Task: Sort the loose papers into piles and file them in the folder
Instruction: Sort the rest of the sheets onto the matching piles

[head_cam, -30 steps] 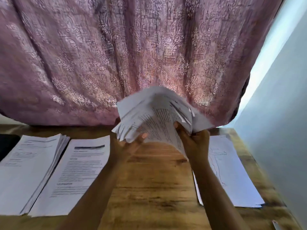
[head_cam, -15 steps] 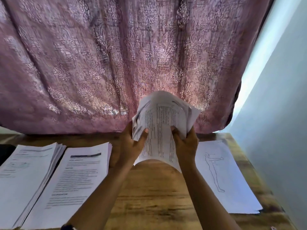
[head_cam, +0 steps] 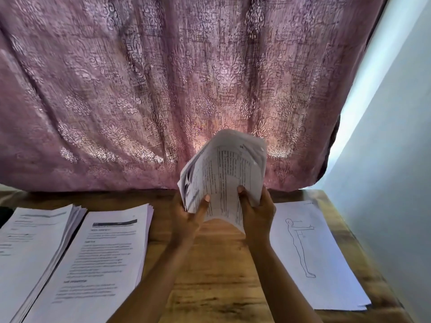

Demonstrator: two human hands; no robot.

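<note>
A thick bundle of printed papers stands upright above the middle of the wooden table. My left hand grips its lower left edge, thumb on the front sheet. My right hand grips the lower right edge the same way. Three piles lie flat on the table: a thick text pile at far left, a second text pile beside it, and a pile topped by a line drawing of a standing figure at right. No folder is clearly in view.
A pink patterned curtain hangs right behind the table's far edge. A pale wall borders the table on the right. A dark object peeks in at the far left edge. Bare wood shows between my forearms.
The splayed, fanned-out bundle has been gathered into a tighter, upright stack between both hands. The view has tilted slightly, so the piles sit lower in frame.
</note>
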